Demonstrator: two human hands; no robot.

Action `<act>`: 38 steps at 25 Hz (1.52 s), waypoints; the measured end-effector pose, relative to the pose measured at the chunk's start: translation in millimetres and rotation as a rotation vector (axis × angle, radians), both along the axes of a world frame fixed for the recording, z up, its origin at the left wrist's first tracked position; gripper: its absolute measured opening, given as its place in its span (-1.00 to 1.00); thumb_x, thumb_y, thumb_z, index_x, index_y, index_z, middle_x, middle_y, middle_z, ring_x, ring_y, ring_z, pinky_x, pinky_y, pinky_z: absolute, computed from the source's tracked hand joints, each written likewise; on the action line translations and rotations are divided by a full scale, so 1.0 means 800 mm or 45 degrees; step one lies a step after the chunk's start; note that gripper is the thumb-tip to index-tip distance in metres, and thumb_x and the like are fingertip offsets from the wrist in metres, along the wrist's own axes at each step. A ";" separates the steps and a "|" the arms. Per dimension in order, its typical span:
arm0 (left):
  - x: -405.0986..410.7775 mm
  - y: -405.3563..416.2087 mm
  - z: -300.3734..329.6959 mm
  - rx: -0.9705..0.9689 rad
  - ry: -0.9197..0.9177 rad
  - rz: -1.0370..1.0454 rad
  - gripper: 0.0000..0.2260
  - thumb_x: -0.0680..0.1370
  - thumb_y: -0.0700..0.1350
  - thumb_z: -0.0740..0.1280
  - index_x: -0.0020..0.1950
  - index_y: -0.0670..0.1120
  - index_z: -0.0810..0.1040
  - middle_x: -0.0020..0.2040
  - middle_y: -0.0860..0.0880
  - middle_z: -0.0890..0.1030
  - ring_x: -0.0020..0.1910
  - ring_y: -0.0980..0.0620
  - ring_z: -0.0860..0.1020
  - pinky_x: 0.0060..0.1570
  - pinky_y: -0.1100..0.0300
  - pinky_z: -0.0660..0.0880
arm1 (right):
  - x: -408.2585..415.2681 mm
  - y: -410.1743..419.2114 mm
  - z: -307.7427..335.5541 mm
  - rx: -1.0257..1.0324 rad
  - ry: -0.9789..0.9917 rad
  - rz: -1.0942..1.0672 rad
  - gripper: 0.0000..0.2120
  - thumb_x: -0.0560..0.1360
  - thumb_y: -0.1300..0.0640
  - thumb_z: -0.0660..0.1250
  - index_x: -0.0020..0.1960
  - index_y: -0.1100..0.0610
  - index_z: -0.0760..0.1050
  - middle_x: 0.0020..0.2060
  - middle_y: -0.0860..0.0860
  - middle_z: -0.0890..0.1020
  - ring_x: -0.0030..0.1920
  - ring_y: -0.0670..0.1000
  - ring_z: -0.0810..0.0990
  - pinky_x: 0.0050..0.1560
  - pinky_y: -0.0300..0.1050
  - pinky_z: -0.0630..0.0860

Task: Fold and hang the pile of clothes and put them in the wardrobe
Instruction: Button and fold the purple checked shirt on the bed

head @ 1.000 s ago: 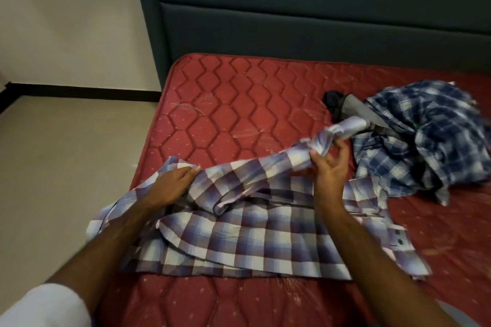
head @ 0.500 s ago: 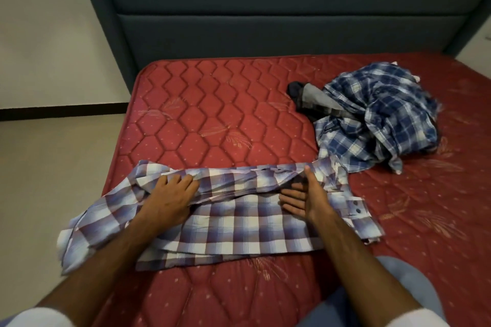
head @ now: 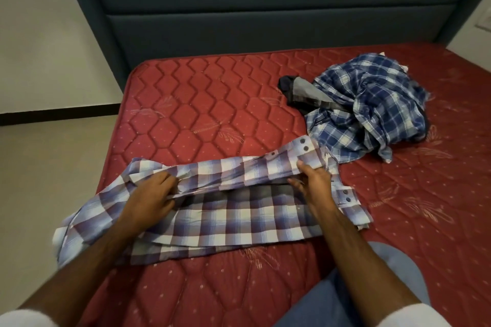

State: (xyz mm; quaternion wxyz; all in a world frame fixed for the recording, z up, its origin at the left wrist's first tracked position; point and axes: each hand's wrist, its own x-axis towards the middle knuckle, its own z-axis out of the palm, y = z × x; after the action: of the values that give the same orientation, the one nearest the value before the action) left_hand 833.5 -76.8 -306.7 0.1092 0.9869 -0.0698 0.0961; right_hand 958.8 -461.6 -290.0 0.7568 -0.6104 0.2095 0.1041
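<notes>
Both hands on checked shirt [head: 225, 210], left hand [head: 151, 196] gripping fold, right hand [head: 313, 183] pinching sleeve

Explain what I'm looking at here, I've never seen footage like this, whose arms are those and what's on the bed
This is one picture from a camera worn on a person's head, looking forward and down, so the two arms coming up from the bottom edge are that person's own. There is no robot. They work over a red quilted mattress with a dark padded headboard behind it. The left hand and the right hand both grip folds of a purple and white checked shirt that lies spread across the near part of the mattress, partly folded. Farther back on the right sits a crumpled blue checked shirt with a dark grey garment partly under it, not yet folded. No wardrobe shows in this view.
</notes>
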 end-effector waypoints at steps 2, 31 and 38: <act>0.004 -0.005 -0.002 0.121 0.038 -0.094 -0.75 0.44 -0.03 0.51 -0.06 0.02 0.45 -0.06 0.05 0.50 -0.17 0.00 0.51 -0.28 0.09 0.45 | -0.005 -0.016 -0.014 -0.121 0.102 -0.003 -0.77 0.55 0.32 0.40 0.18 0.34 0.51 -0.21 0.15 0.68 -0.34 0.06 0.67 -0.38 -0.12 0.66; 0.056 0.100 -0.023 -0.439 0.163 0.409 -0.86 0.60 -0.15 0.38 -0.08 -0.20 0.53 -0.05 -0.10 0.50 -0.04 -0.12 0.52 -0.01 -0.01 0.45 | -0.083 0.244 -0.034 -1.446 -1.966 1.547 -0.73 0.51 0.04 0.18 0.05 0.06 0.62 -0.10 -0.04 0.57 -0.09 0.01 0.47 -0.12 -0.07 0.35; 0.016 0.113 -0.016 0.221 0.217 0.343 -0.49 0.59 0.33 0.02 0.07 0.00 0.57 0.21 -0.02 0.47 0.14 -0.08 0.42 0.06 -0.07 0.34 | -0.050 0.258 -0.024 -1.199 -1.595 1.290 -0.80 0.59 0.08 0.35 0.20 0.06 0.57 0.09 -0.06 0.57 0.11 -0.02 0.51 0.09 -0.03 0.49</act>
State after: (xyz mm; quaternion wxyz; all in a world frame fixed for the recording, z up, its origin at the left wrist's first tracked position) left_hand 846.2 13.2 -319.1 0.0153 0.9976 0.0644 0.0195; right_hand 918.6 -255.5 -309.1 0.2707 -0.8176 -0.5077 -0.0220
